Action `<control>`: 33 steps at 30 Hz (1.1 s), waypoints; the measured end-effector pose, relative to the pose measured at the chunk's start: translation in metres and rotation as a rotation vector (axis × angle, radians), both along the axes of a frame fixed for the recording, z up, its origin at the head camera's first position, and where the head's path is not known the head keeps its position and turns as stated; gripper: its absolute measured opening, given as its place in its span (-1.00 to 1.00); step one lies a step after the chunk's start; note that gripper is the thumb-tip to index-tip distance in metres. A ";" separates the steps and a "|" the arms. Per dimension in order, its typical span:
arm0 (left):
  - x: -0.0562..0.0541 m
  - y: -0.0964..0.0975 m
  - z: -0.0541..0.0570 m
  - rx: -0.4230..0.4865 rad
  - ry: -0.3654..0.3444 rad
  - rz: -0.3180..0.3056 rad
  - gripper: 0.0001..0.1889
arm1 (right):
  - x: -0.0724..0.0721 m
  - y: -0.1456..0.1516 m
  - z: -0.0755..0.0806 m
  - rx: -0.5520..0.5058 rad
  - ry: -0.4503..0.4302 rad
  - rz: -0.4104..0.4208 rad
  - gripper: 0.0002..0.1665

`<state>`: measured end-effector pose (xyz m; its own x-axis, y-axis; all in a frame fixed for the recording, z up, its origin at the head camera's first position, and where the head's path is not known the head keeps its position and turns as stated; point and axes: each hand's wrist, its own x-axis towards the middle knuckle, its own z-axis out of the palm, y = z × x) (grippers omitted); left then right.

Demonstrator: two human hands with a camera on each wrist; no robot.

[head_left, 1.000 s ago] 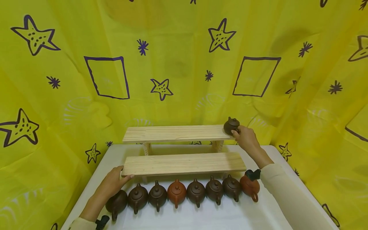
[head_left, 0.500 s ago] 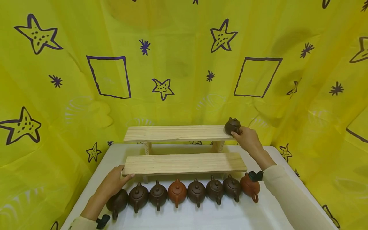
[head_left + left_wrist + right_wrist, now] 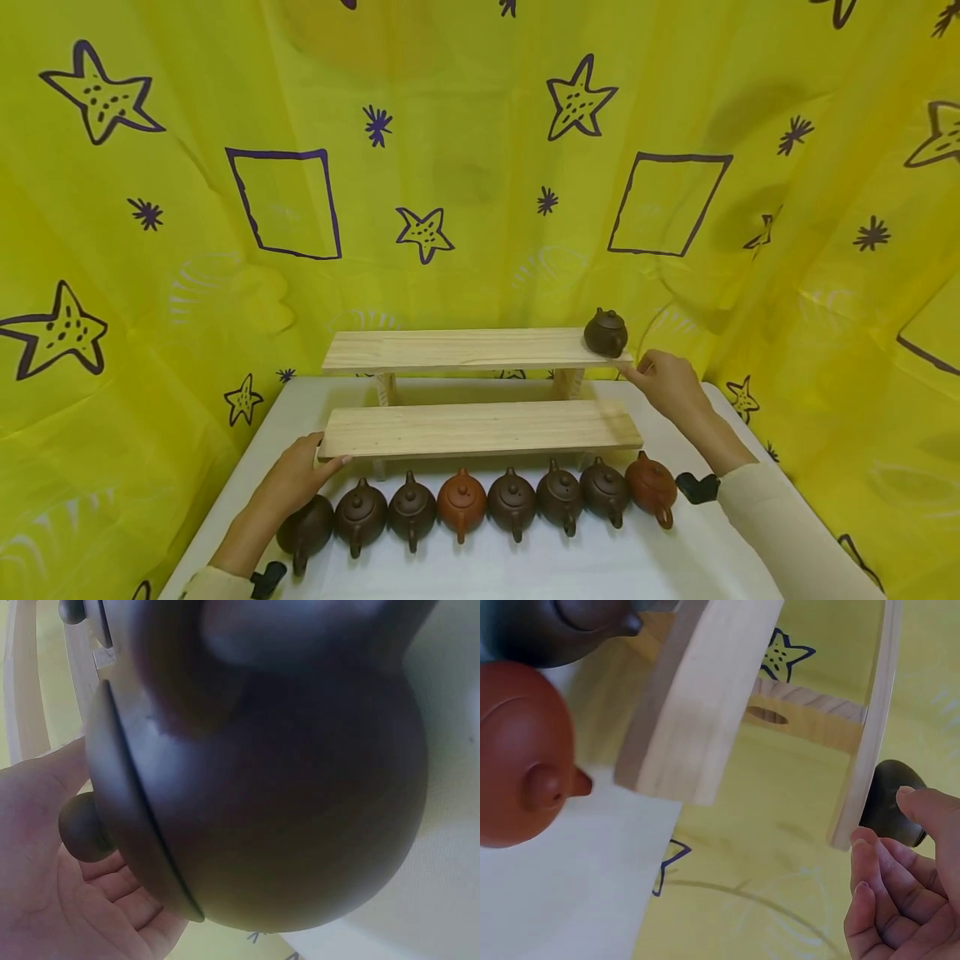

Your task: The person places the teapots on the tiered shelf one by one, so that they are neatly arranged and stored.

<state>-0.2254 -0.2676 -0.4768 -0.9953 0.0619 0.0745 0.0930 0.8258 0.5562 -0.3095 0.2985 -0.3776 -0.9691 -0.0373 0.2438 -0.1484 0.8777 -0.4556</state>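
A dark brown teapot point(image 3: 605, 333) sits upright at the right end of the upper wooden board. Just right of it, my right hand point(image 3: 670, 385) is off the teapot, its thumb and fingers at the board's end. In the right wrist view, the fingers are loosely bent with nothing held, below the dark teapot point(image 3: 892, 802). My left hand point(image 3: 292, 475) grips the left end of the lower board point(image 3: 480, 429), thumb along its front edge. A dark teapot point(image 3: 300, 802) fills the left wrist view in front of that hand, partly hiding its fingers.
In front of the two-step wooden stand, a row of several teapots stands on the white table point(image 3: 540, 571), handles toward me. Most are dark brown; one reddish teapot point(image 3: 461, 502) is mid-row and another reddish teapot point(image 3: 651, 486) at the right end. Yellow patterned cloth point(image 3: 480, 167) surrounds the table.
My right hand has let go of the dark teapot on the upper board and moved right and down from it. The left hand stays on the lower board.
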 end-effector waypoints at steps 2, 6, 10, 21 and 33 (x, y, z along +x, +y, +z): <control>0.000 0.000 0.000 -0.001 -0.002 0.000 -0.17 | 0.008 0.005 -0.003 -0.001 -0.009 -0.008 -0.54; 0.001 -0.001 0.000 0.001 0.001 0.001 -0.17 | 0.025 0.015 -0.012 -0.008 -0.008 -0.013 -0.53; 0.001 -0.001 0.000 0.003 0.003 -0.002 -0.17 | 0.044 0.024 -0.026 -0.005 0.000 -0.021 -0.54; 0.000 0.001 0.000 0.013 -0.003 -0.003 -0.18 | 0.093 0.037 -0.076 0.009 -0.110 -0.069 -0.49; 0.000 0.001 -0.002 0.007 -0.010 -0.001 -0.18 | 0.116 0.029 -0.123 -0.005 -0.248 -0.087 -0.44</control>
<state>-0.2257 -0.2666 -0.4783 -0.9959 0.0627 0.0651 0.0885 0.8218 0.5629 -0.1933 0.3278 -0.5002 -0.9988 0.0490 -0.0020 0.0441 0.8801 -0.4727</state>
